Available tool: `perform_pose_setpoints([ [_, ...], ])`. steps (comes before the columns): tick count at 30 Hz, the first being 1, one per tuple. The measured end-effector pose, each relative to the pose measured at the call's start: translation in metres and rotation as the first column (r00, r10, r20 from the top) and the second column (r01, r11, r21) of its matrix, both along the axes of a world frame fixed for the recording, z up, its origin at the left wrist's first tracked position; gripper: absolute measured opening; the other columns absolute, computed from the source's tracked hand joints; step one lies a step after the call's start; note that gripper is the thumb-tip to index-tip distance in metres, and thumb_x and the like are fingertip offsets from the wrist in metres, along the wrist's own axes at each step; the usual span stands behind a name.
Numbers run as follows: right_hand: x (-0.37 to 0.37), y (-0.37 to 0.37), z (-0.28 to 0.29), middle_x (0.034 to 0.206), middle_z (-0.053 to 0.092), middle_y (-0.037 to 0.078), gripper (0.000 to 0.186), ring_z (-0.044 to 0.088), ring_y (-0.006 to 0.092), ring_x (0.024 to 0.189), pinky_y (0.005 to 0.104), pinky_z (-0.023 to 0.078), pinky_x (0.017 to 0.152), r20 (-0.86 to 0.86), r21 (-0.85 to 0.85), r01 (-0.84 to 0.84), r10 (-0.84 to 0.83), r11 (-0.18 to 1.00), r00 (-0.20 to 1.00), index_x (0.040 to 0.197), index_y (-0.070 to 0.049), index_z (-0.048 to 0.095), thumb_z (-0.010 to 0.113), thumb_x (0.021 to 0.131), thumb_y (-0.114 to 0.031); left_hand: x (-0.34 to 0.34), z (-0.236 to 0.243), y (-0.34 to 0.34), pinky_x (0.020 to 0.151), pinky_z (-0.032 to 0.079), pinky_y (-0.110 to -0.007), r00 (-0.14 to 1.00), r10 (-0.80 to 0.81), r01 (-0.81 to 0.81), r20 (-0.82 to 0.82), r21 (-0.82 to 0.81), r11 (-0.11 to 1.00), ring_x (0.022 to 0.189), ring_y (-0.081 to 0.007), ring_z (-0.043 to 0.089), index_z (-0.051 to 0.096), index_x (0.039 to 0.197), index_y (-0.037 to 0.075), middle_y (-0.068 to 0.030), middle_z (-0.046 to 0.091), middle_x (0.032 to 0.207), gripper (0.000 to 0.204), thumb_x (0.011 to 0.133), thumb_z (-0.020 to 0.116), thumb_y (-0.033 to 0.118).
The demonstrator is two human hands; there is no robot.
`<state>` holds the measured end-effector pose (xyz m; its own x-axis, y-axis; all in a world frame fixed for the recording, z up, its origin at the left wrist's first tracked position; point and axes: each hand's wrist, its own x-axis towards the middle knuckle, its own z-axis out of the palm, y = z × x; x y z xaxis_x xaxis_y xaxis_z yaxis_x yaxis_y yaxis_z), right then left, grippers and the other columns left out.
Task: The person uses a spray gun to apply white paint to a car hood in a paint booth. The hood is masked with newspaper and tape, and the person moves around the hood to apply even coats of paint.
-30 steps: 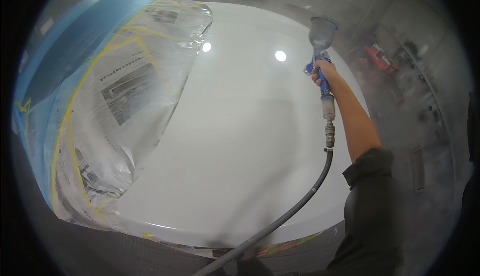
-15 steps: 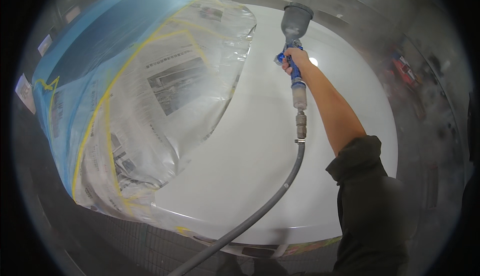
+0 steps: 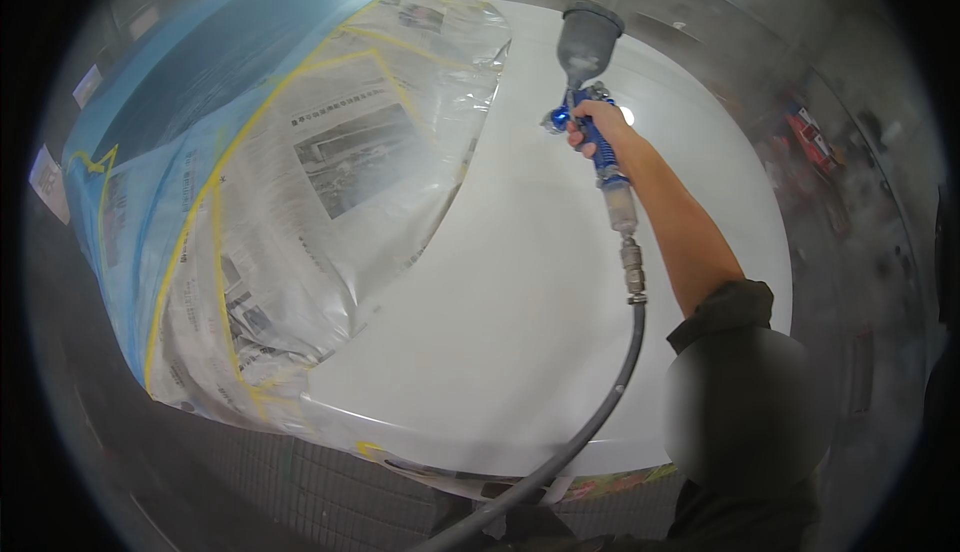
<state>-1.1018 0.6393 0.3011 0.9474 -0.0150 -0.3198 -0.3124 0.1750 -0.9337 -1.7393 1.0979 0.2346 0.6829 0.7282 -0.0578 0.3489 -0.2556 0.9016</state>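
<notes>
My right hand [image 3: 602, 124] is wrapped round the grip of a blue spray gun [image 3: 604, 157], held over the far part of a white car panel [image 3: 480, 322]. On top of the gun sits a dark grey cup [image 3: 588, 44]. Below the grip a translucent cylinder [image 3: 621, 209] and a metal coupling join it to a grey hose [image 3: 610, 402], which curves down past the panel's near edge. To the left, newspaper and clear film [image 3: 290, 202], edged with yellow tape, cover part of the car. My left hand is out of the picture.
Blue film [image 3: 200, 102] covers the car's far left side. Grated flooring [image 3: 300, 487] runs along the near edge. A red item [image 3: 815, 139] stands by the grey wall at right. Haze hangs around the far side.
The spray gun has tilted, its lower end and coupling swinging right, while the cup stays nearly in place. The hose has shifted right, and my forearm has moved slightly right.
</notes>
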Motion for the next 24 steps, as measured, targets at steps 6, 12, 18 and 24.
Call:
perform_pose_setpoints([
  [6,-0.046,-0.105,-0.003,0.075,0.054,0.008,0.017,0.053,0.0147,0.056,0.0234,0.036,0.036,-0.006,-0.123,0.151,-0.152,0.981,0.988,0.092,-0.001,0.048,0.057,0.082,-0.012,0.018,0.008,-0.038,0.068,0.047,-0.029,0.994,-0.102,0.099,-0.047,-0.058,0.993,0.075,-0.0152,0.056,0.063,0.094,0.000,-0.0063,0.062,0.082,0.018,0.085,0.069,0.015],
  [12,-0.091,-0.209,-0.001,0.076,0.054,0.006,0.017,0.052,0.0135,0.056,0.0233,0.036,0.037,-0.006,-0.249,0.304,-0.315,0.920,0.949,0.092,-0.003,0.049,0.058,0.082,-0.014,0.036,0.010,-0.081,0.066,0.046,-0.029,0.964,-0.265,0.265,0.022,0.034,0.964,0.074,-0.0144,0.055,0.065,0.089,0.000,-0.0057,0.062,0.081,0.017,0.087,0.070,0.015],
  [18,-0.131,-0.298,0.005,0.074,0.053,0.005,0.015,0.052,0.0132,0.053,0.0254,0.037,0.037,0.068,-0.416,0.439,-0.454,0.796,0.888,0.089,-0.004,0.051,0.058,0.081,-0.014,0.041,0.010,-0.108,0.057,0.042,-0.029,0.888,-0.459,0.456,0.006,0.104,0.884,0.066,-0.0130,0.050,0.065,0.088,-0.001,-0.0058,0.059,0.074,0.017,0.087,0.071,0.015],
  [24,-0.163,-0.342,0.015,0.066,0.052,0.003,0.011,0.050,0.0125,0.047,0.0270,0.038,0.036,0.230,-0.679,0.544,-0.561,0.493,0.796,0.080,-0.004,0.052,0.057,0.079,-0.014,0.042,0.010,-0.118,0.055,0.039,-0.029,0.851,-0.522,0.524,-0.053,0.146,0.839,0.063,-0.0117,0.044,0.062,0.083,-0.001,-0.0037,0.052,0.069,0.017,0.087,0.071,0.013],
])
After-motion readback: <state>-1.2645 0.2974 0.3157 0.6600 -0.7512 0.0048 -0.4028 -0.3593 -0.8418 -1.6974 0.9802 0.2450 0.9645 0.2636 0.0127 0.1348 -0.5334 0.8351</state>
